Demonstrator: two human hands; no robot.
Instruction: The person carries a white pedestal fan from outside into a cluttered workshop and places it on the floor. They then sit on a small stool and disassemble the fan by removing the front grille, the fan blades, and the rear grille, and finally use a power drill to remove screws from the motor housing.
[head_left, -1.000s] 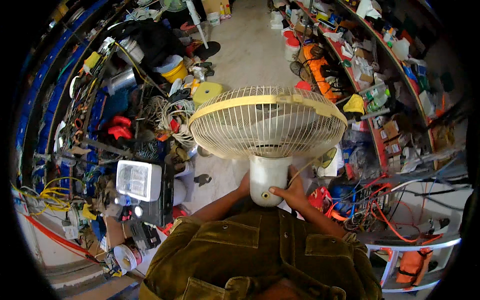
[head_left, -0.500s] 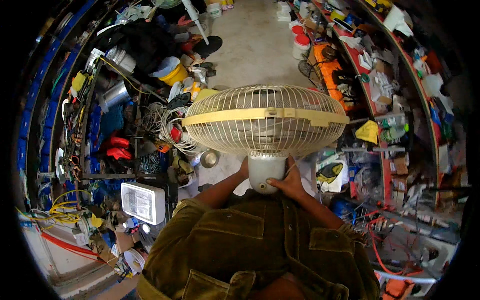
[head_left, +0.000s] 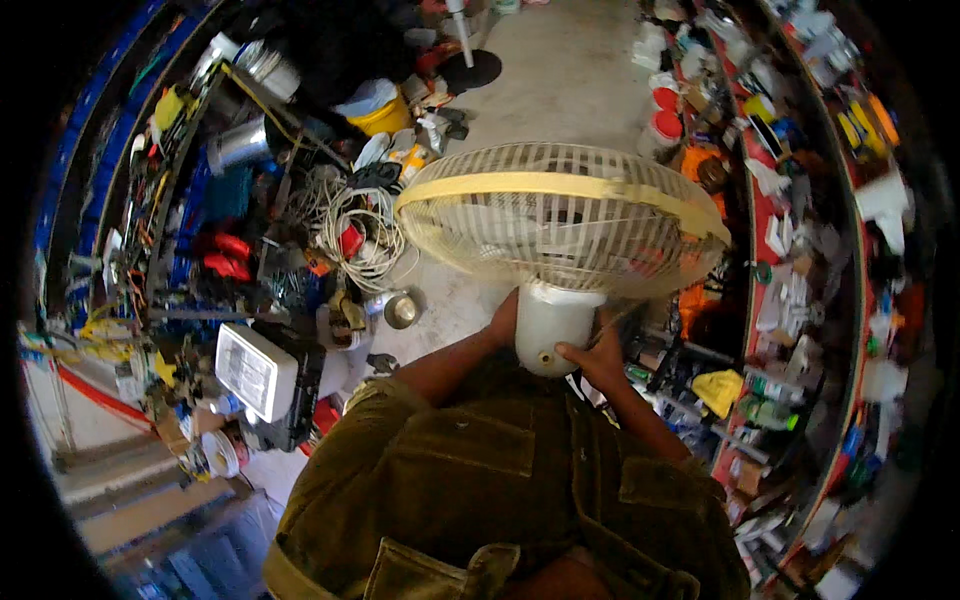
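An electric fan (head_left: 558, 318) is held up in front of my chest, its pale motor housing toward me. Its round wire cage (head_left: 560, 222) has a cream band around it and tilts down at the right. My right hand (head_left: 600, 360) grips the right side of the housing, with the thumb pressed near a small hole. On the other side, my left hand (head_left: 505, 318) is against the housing; its fingers are mostly hidden behind it. The fan's lower parts are out of sight beneath my hands.
Cluttered shelves line both sides of a concrete aisle (head_left: 570, 85). To the left lie a coil of pale cable (head_left: 365, 240), a yellow bucket (head_left: 385, 118) and a metal pot (head_left: 401, 310). A white floodlight (head_left: 255, 370) stands near my left elbow. A yellow cloth (head_left: 717, 392) lies at the right.
The surroundings have swung round in the view, so the shelves slant differently. The fan sits slightly farther right and its cage tips down more on the right. Both hands keep their hold.
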